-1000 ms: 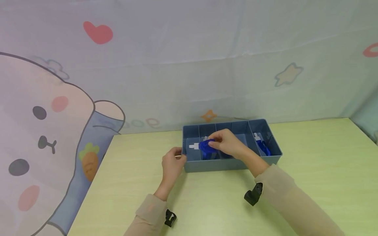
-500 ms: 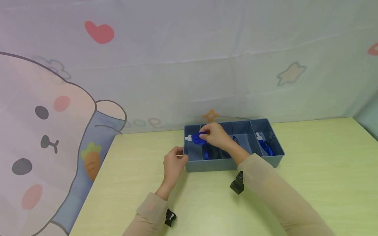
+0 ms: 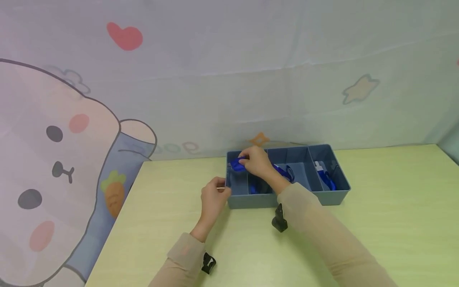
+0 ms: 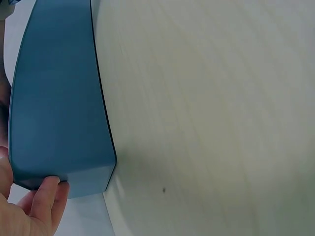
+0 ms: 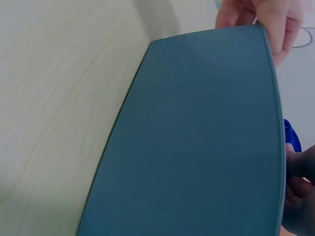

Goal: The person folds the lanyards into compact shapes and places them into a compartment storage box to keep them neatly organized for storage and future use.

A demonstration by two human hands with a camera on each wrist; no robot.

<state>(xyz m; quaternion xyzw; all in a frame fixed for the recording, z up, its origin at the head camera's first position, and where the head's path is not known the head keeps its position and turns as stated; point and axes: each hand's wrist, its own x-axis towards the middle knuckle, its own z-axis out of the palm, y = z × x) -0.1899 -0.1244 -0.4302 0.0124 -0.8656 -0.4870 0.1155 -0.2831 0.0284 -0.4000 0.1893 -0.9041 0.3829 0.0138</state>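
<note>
A blue divided storage box [image 3: 251, 202] stands on the table. In the head view my right hand [image 3: 256, 161] pinches a blue bundle [image 3: 236, 164] between thumb and fingertips, over the back of the leftmost compartment. The bundle's kind cannot be told. In the right wrist view, only a blue edge of the bundle [image 5: 292, 134] shows past the box wall. My left hand [image 3: 214, 198] grips the box's left end wall, thumb at the rim. Its fingers [image 4: 45, 199] lie against the outside of that wall in the left wrist view.
Another blue item with a white end [image 3: 324, 177] lies in the rightmost compartment. A dark blue strap-like piece [image 3: 287, 173] shows in a middle compartment, partly behind the right forearm. The box's back edge is near the printed cloth backdrop [image 3: 201, 99].
My right hand has moved the blue bundle left and back, from over the second compartment to the leftmost one. The bundle's white end is no longer plainly visible. My left hand keeps its grip.
</note>
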